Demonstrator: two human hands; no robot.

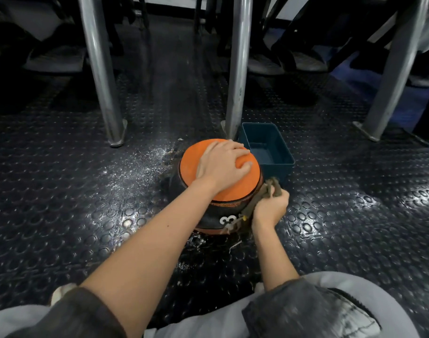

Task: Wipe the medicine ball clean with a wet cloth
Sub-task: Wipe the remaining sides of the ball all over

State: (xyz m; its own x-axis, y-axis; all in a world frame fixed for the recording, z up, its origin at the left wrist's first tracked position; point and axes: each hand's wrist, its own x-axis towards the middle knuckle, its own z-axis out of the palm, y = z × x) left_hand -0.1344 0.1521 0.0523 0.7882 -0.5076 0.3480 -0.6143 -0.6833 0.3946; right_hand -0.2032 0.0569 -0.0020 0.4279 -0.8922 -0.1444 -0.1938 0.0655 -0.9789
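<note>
the medicine ball (203,167), orange on top with a black band, sits on the studded floor (62,191) just beside a teal tub (279,167). the left hand (223,162) rests spread flat on its top. the right hand (269,208) grips a brownish cloth (262,193) against the ball's right side.

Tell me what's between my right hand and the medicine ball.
In the head view, a bunched brownish cloth lies there: the right hand grips it against the dark side of the medicine ball.
</note>
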